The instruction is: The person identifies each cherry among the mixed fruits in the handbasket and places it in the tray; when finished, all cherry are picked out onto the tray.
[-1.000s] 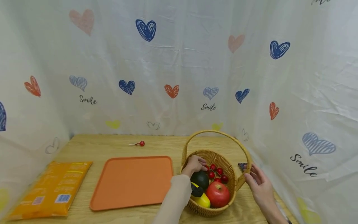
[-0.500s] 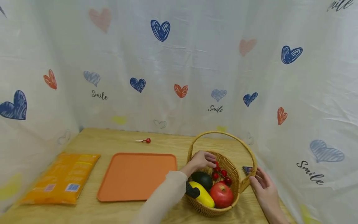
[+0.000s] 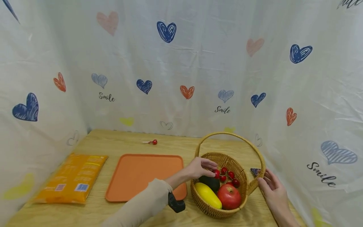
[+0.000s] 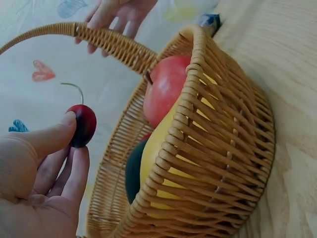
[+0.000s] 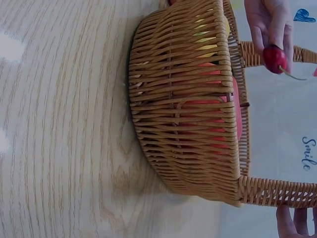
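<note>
My left hand (image 3: 199,167) pinches a dark red cherry (image 4: 84,126) with a thin green stem between thumb and fingers, above the wicker basket (image 3: 218,214). At the basket's right side, my right hand (image 3: 273,192) holds the lower part of its arched handle (image 3: 224,133). Inside lie a long yellow fruit (image 3: 208,195), a large red fruit (image 3: 229,196), a dark green fruit (image 3: 211,183) and several more cherries (image 3: 236,182). In the right wrist view, the held cherry (image 5: 275,59) shows beyond the rim, and only fingertips of the right hand appear.
Left of the basket lies an orange tray (image 3: 150,173). A red lollipop (image 3: 154,142) is behind it, and an orange packet (image 3: 73,179) lies at the far left. A small dark blue patterned item (image 3: 254,171) sits by the right hand. Curtains enclose the table.
My left hand has drawn back leftward from inside the basket, with a cherry between its fingers. My right hand stays on the handle. The head view has turned slightly left.
</note>
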### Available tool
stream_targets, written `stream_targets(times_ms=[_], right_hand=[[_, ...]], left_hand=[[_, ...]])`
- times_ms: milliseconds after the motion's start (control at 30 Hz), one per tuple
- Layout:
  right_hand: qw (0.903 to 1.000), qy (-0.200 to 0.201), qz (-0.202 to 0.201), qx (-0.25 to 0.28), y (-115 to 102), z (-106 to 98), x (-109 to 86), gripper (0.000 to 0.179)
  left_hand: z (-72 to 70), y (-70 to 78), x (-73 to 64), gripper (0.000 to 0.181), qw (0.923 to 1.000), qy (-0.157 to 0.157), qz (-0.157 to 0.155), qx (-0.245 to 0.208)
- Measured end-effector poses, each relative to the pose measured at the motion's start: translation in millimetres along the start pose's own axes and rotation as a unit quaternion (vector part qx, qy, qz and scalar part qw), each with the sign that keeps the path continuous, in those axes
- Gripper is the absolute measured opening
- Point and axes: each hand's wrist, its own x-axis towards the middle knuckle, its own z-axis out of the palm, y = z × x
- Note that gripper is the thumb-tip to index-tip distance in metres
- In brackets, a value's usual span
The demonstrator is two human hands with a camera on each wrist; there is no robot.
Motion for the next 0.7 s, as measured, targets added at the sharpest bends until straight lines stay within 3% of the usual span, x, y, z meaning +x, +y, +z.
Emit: stream_targets(times_ms=[200,333,567,700], right_hand=[[1.0000,0.003,-0.006,-0.001,-2,0,-0.3,0.055],[0.9999,-0.002,-0.005,0.011,0,0,-0.1,0.055],[0.9999,0.002,0.003,-0.010,1,-2,-0.8,0.058],[0.9999,0.002,-0.003,-0.011,2,-2,-0.2,0.058]], left_hand=[[-9.3,-0.2,-6.3,0.032,0.9999,0.009,0.003,0.007],[-24.2,-0.4,-13.9,0.033,0.9998,0.011,0.008,0.011],[-66.8,-6.0,-29.8,0.039,0.9992,0.037,0.011,0.002],[-96.2,-12.1,-39.8,0.042,0.9981,0.060,-0.003,-0.014]])
